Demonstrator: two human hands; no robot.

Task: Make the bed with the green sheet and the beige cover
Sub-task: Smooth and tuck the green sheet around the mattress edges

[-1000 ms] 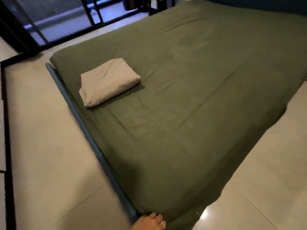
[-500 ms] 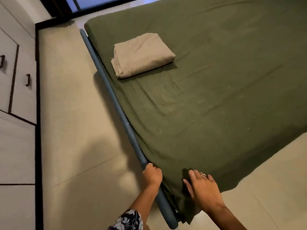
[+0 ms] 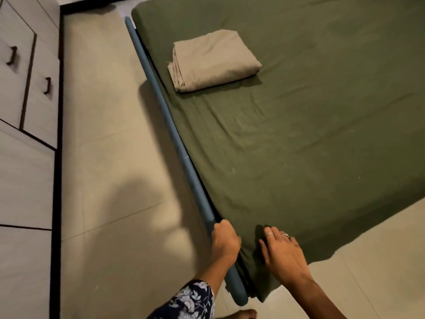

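Observation:
The green sheet point(image 3: 299, 139) lies spread over the mattress, lightly creased near its left side. A folded beige cover point(image 3: 213, 59) rests on it near the far left edge. At the near corner my left hand point(image 3: 225, 240) is curled at the seam between the sheet's edge and the blue bed rail point(image 3: 170, 125), its fingertips hidden in the gap and gripping the sheet. My right hand point(image 3: 281, 249) lies beside it with straight fingers pressing on the sheet at the corner, where the cloth hangs down toward the floor.
White drawers with dark handles point(image 3: 27, 88) line the left wall. A strip of beige tiled floor point(image 3: 103, 157) runs between them and the bed rail. More floor shows at the bed's near right side. My bare foot point(image 3: 241, 314) is at the bottom edge.
The view has dropped and swung toward the near corner. My two hands came into view at the corner and have settled a little closer together on the sheet's edge.

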